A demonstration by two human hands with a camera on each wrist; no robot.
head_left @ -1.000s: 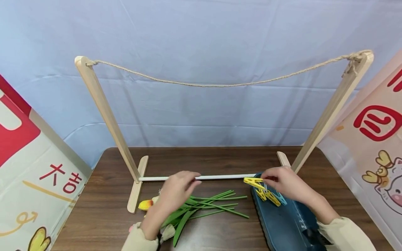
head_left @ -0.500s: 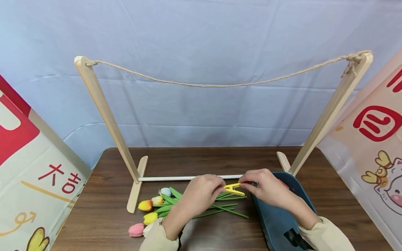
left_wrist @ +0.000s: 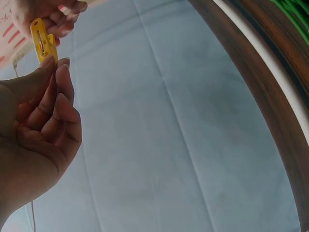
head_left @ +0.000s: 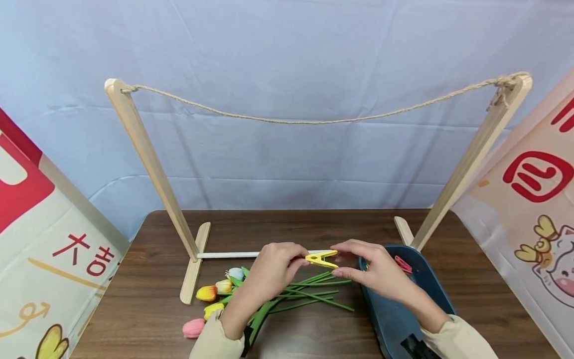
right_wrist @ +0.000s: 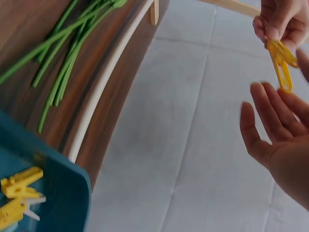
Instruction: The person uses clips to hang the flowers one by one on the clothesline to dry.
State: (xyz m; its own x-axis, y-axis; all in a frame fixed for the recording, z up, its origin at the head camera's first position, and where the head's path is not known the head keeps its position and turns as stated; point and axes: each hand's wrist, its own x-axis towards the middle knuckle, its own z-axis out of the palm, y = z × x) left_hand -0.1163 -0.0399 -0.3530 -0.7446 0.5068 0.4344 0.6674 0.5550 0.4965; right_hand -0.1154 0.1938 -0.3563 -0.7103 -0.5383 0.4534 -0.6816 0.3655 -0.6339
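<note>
In the head view my left hand (head_left: pixel 271 274) pinches a yellow clothespin (head_left: pixel 319 259) between thumb and fingertips, just above the table. Its two handle ends spread toward my right hand (head_left: pixel 381 274), whose thumb and fingers are parted around them. In the right wrist view a right fingertip is at the tip of one handle of the clothespin (right_wrist: pixel 276 53); the thumb is partly cut off by the frame edge. The left wrist view shows the clothespin (left_wrist: pixel 40 42) standing out from the left thumb and fingertips.
Artificial tulips, including a pink one (head_left: pixel 194 328), lie with green stems (head_left: pixel 314 294) under the left arm. A dark blue tray (head_left: pixel 374 319) with clothespins (right_wrist: pixel 19 186) stands at the right. Behind, a wooden frame (head_left: pixel 152 159) carries a sagging rope (head_left: pixel 287 121) and a low white bar (head_left: pixel 228 255).
My right hand has brought the yellow clothespin leftward from the tray. My left hand has come to it and now pinches it, while the right fingers have spread apart.
</note>
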